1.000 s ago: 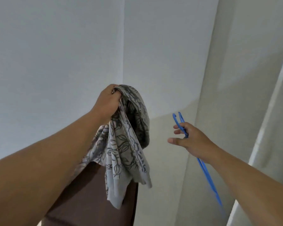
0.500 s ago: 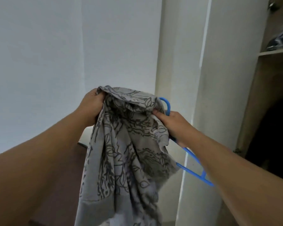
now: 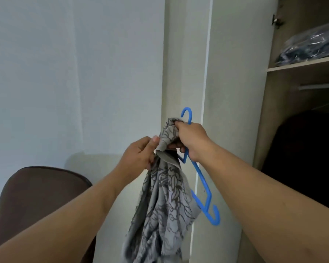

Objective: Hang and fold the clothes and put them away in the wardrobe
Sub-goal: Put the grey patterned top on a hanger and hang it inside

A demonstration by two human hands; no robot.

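A grey garment with a dark leaf print point(image 3: 165, 205) hangs bunched in front of me. My left hand point(image 3: 139, 154) pinches its upper edge between thumb and fingers. My right hand point(image 3: 190, 141) grips the garment's top together with a blue plastic hanger point(image 3: 201, 179). The hanger's hook sticks up above my right hand and one arm slants down to the right of the cloth. Its other arm is hidden behind the garment. The open wardrobe point(image 3: 300, 95) stands at the right, with a hanging rail point(image 3: 319, 86) inside.
A folded dark item in clear plastic point(image 3: 311, 44) lies on the wardrobe's upper shelf point(image 3: 302, 65). Dark clothing point(image 3: 308, 158) hangs below the rail. The white wardrobe door point(image 3: 234, 92) stands open just behind my hands. A brown chair back point(image 3: 40, 198) is at lower left.
The view has swung right toward the wardrobe. My hands have come closer together at the garment's top, and the hanger's hook now points up above my right hand.
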